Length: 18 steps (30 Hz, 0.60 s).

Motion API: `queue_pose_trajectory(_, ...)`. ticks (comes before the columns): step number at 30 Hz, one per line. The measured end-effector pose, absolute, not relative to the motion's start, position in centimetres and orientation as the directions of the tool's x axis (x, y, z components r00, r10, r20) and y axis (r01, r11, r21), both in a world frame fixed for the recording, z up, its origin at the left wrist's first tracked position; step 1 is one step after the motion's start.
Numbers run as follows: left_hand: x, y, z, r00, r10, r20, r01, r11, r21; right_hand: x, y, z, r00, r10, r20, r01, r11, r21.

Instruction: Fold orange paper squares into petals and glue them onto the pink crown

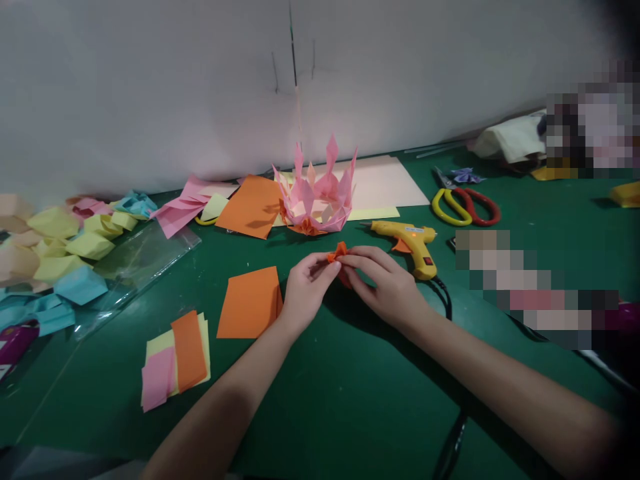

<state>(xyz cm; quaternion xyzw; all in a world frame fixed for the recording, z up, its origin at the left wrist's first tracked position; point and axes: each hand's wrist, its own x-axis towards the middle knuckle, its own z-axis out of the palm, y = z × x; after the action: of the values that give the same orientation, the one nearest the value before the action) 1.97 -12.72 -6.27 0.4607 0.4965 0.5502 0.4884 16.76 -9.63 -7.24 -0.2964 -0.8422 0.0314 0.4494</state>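
Observation:
Both my hands meet over the green table [350, 400], pinching a small folded orange paper piece [337, 252]. My left hand [306, 287] grips it from the left with curled fingers. My right hand [385, 283] closes on it from the right. Just behind stands a pink paper lotus [320, 193] with orange petals at its base. An orange folded sheet [250, 303] lies left of my left hand.
A yellow glue gun [413, 243] with a black cable lies right of my hands. Red and yellow scissors [465, 205] sit farther right. Orange paper [253, 207] lies by the lotus. Folded pastel paper units [65, 247] pile at left; small paper strips [175, 360] lie in front.

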Motion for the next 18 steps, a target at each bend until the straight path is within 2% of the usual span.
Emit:
queue_pose_trajectory(6,1.94,-12.78,-6.55,-0.103,0.986,0.133,0.054,-0.128,0.99,16.66,-9.5,-7.59,-0.334,0.611,0.718,0.499,0.761,-0.415)
queue_pose_trajectory(13,1.84,-12.74,-6.38,-0.196,0.978,0.067,0.07,-0.054,0.996,16.46,-9.73,-7.01,-0.306,0.644,0.701,0.485,0.739,-0.467)
queue_pose_trajectory(18,2.14,-13.18,-6.37,-0.183,0.963,0.199,0.161,-0.17,0.972,16.54,-9.76,-7.05,-0.282,0.653,0.703,0.495,0.727,-0.476)
